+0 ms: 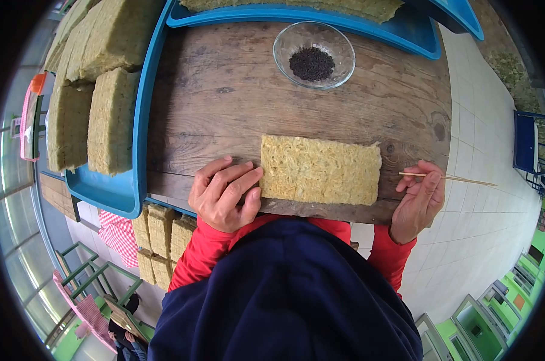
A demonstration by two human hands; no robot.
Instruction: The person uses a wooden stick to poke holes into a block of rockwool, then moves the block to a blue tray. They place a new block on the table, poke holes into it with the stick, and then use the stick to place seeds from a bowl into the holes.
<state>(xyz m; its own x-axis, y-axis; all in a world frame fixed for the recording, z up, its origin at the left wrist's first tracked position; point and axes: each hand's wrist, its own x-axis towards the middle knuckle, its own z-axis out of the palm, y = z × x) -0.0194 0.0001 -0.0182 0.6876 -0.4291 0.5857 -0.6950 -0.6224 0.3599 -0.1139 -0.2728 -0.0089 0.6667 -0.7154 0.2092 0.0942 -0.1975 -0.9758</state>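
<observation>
A flat, yellowish fibrous slab [320,171] lies on the wooden table near its front edge. My left hand [226,191] rests on the table at the slab's left end, fingers slightly curled and apart, with nothing in it. To the right of the slab, my right hand [418,198] pinches a thin wooden stick [459,178] between thumb and fingers, and the stick points out to the right. Beyond the slab stands a clear glass bowl [346,59] with small dark seeds or grains [311,63] in its bottom.
A blue tray [141,120] at the left holds thick fibrous blocks [111,120]. Another blue tray [236,18] with a slab lies along the far side. More blocks [160,231] sit below the table's left edge. A person's hands show at the lower left.
</observation>
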